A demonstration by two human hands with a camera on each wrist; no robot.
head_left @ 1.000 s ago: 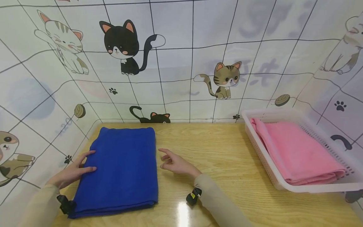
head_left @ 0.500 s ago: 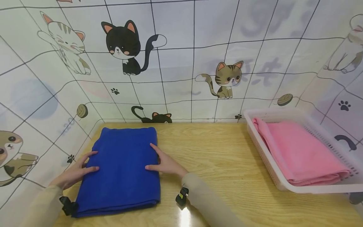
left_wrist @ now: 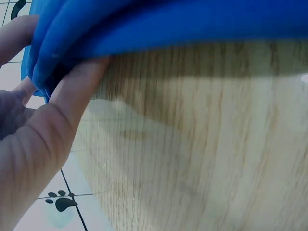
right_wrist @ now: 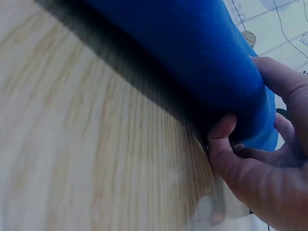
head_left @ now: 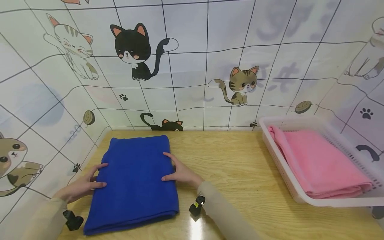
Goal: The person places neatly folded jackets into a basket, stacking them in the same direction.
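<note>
A folded blue towel (head_left: 138, 180) lies on the left part of the wooden table, its near edge showing stacked layers. My left hand (head_left: 80, 187) grips its left side, thumb and fingers spread along the edge. At the opposite side, my right hand (head_left: 184, 174) holds the right edge between thumb and fingers. In the left wrist view, the fingers of my left hand (left_wrist: 43, 139) close around the towel's bulging folds (left_wrist: 159, 24). The right wrist view has my right hand (right_wrist: 269, 175) pinching the rounded blue edge (right_wrist: 202, 57); some fingertips are hidden behind the cloth.
A white plastic basket (head_left: 285, 168) stands at the right of the table (head_left: 228, 160), with a folded pink towel (head_left: 321, 160) inside. Cat-printed wall covering (head_left: 192, 80) encloses the back and both sides.
My right hand has come leftward from beside the blue towel onto its right edge. The towel has since shifted slightly right and nearer, with both hands on it.
</note>
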